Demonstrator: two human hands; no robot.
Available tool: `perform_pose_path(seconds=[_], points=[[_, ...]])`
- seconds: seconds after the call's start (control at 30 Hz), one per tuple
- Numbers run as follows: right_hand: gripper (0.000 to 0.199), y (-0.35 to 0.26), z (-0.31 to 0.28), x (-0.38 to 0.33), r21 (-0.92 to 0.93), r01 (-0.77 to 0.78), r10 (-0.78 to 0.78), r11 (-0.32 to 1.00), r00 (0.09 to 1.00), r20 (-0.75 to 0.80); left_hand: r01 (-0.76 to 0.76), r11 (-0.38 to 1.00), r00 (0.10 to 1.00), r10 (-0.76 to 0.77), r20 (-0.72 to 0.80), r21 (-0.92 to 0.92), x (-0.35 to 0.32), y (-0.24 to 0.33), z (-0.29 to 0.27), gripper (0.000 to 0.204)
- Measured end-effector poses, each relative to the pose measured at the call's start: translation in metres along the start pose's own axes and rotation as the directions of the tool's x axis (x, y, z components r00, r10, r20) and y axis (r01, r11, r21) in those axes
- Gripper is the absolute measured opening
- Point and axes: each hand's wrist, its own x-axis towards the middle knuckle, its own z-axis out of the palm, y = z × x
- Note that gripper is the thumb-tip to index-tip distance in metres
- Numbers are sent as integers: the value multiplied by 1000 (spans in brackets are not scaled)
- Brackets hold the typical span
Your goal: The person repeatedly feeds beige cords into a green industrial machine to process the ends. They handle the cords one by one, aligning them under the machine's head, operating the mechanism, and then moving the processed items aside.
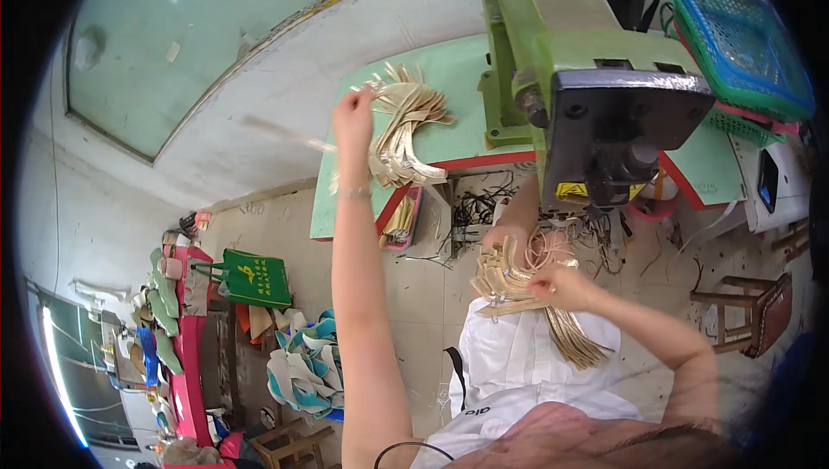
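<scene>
My left hand (352,128) reaches over the green table with its fingers closed at the edge of a fanned pile of shiny gold straps (406,123). A pale strap (289,134), smeared by motion, sticks out to the left from behind this hand and seems to be held in it. Over my lap, my right hand (561,286) grips a bundle of gold straps (505,283). The loose ends of that bundle hang down to the right across my white clothing (509,348). The right fingertips are partly hidden by the straps.
A green machine (527,37) with a black head (622,115) stands on the table (466,63) to the right. Baskets (734,28) are stacked beyond it. Dark scraps (484,205) lie below. A stool (760,313) is at right; teal-and-white pieces (306,365) are piled at left.
</scene>
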Motion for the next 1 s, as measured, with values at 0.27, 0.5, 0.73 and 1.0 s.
perform_pose_path(seconds=[0.27,0.5,0.73,1.0], points=[[29,28,76,6,-369,182,-239,912,964,-117,-383,847,851,479,-217,367,7,-105,87,26],[13,27,79,9,-261,279,-313,924,945,-99,-325,932,702,122,702,163,-180,-31,30,33],[17,7,39,-5,370,65,-43,927,997,-67,-410,909,330,68,942,78,-271,-15,0,31],[15,-75,-139,-18,42,278,-281,960,952,123,225,952,550,50,834,-206,-249,70,15,16]])
